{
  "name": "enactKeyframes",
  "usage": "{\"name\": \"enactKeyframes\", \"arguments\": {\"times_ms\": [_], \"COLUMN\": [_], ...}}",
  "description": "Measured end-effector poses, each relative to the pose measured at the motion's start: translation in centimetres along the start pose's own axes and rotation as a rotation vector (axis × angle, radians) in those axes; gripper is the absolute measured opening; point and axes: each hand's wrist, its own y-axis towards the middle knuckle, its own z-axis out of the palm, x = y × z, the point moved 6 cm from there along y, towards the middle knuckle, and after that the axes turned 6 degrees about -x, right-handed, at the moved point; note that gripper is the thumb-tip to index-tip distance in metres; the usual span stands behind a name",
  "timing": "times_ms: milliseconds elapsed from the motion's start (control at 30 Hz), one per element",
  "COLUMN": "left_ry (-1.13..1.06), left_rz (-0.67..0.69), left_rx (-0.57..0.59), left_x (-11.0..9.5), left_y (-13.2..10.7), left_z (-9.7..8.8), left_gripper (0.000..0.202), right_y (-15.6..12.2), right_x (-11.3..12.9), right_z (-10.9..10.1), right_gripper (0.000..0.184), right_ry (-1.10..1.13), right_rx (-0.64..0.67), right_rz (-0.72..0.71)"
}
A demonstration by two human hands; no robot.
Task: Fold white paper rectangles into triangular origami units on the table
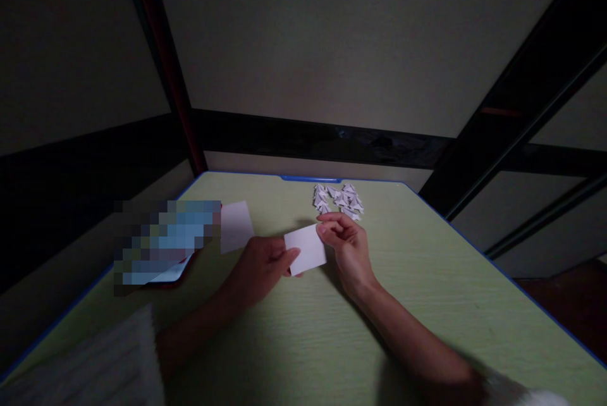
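our left hand (258,268) grips the small white paper (307,250) at its eight o'clock side, thumb on top, and our right hand (351,255) pinches its two o'clock corner, so we have it over the pale green table (450,273). folded paper pieces (342,200) cluster at one o'clock from it; a loose white sheet (237,227) lies between nine and ten, beside a pixelated item (165,238) at nine. we judge the step in hand to be lining up the paper; the next move seems to call for matched edges and even finger pressure.
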Motion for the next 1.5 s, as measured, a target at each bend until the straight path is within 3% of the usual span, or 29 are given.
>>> {"name": "enactKeyframes", "arguments": {"times_ms": [333, 467, 567, 833, 1133, 1200, 1300, 1400, 1500], "left_ry": [-0.158, -0.186, -0.191, -0.246, -0.393, -0.403, -0.380, -0.418, -0.479], "left_rz": [-0.084, -0.105, -0.119, -0.147, -0.189, -0.208, -0.232, -0.205, -0.184], "left_rx": [0.086, -0.008, -0.062, -0.050, -0.083, -0.059, 0.102, 0.187, 0.120], "left_x": [0.2, 0.4, 0.5, 0.7, 0.7, 0.9, 0.9, 0.7, 0.8], "left_y": [-0.3, -0.1, 0.0, 0.2, 0.2, 0.2, 0.1, -0.1, 0.1], "left_z": [0.8, 0.0, -0.4, -0.3, -0.6, -0.4, 0.6, 1.1, 0.7], "left_gripper": [0.021, 0.022, 0.023, 0.022, 0.018, 0.019, 0.017, 0.017, 0.017], "right_y": [-0.4, -0.1, 0.1, -0.4, -0.3, -0.3, -0.5, -1.0, -2.2], "right_x": [1.0, 0.4, 0.0, 0.1, 0.4, 0.6, 0.8, 0.3, -0.5], "right_z": [0.2, 0.6, 0.8, 0.7, 0.9, 0.9, 0.7, 1.3, 2.7], "right_gripper": [0.011, 0.019, 0.015, 0.012, 0.014, 0.011, 0.008, 0.012, 0.021], "right_ry": [-0.306, -0.218, -0.200, -0.268, -0.177, -0.135, -0.069, 0.022, 0.070], "right_rx": [0.042, 0.140, 0.205, 0.201, 0.170, 0.172, 0.146, 0.252, 0.466], "right_rz": [-0.152, -0.091, -0.085, -0.115, -0.097, -0.107, -0.107, 0.014, 0.172]}}
